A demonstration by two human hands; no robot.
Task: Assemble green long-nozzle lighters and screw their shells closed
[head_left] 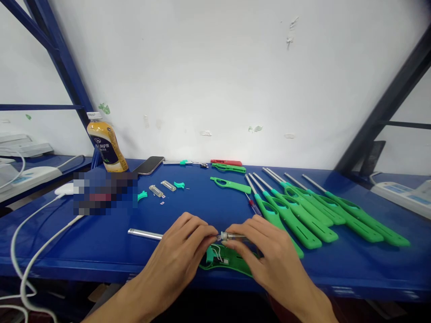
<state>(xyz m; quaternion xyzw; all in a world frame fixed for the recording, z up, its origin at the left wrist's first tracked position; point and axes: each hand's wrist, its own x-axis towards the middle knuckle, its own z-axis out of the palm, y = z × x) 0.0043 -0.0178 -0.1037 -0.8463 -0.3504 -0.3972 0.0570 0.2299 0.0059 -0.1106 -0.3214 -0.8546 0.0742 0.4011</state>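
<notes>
My right hand (269, 249) pinches a small clear lighter fuel tank (233, 235), its pale valve end pointing left. At that end, my left hand (182, 242) has thumb and forefinger pressed together; what sits between the tips is too small to make out. Below both hands lies an opened green lighter shell (237, 264), partly covered by my right hand, with white wires and a teal trigger (210, 255) inside. A silver lighter tube (144, 233) sticks out left from behind my left hand.
Several green long-nosed lighters (296, 217) lie at right, beside a screwdriver (252, 204). Green and red shell halves (226, 162) rest near the wall. Clear tanks (156, 191), teal triggers (179, 185), a phone (151, 165), a drink bottle (107, 143) and white cables (37, 249) occupy the left.
</notes>
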